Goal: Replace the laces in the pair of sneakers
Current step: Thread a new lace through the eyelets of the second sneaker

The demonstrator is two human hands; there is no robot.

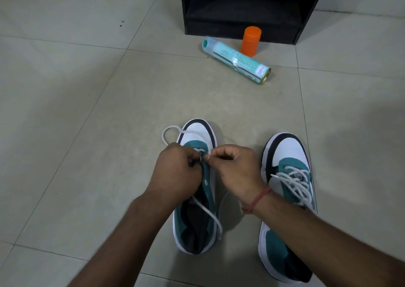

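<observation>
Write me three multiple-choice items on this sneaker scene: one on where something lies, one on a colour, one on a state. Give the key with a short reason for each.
1. Where does the spray can lie?
A. on the floor in front of the black cabinet
B. inside the right sneaker
C. in the left hand

2. What colour is the small upright container by the can?
A. white
B. orange
C. black

3. What state is the right sneaker in?
A. without any lace
B. laced with a white lace
C. lying upside down

Key:
1 A: the can lies on its side on the tiles, just before the cabinet.
2 B: its cap and body are orange.
3 B: white lace crosses its front, while the left hand and right hand work the lace on the left sneaker.
</observation>
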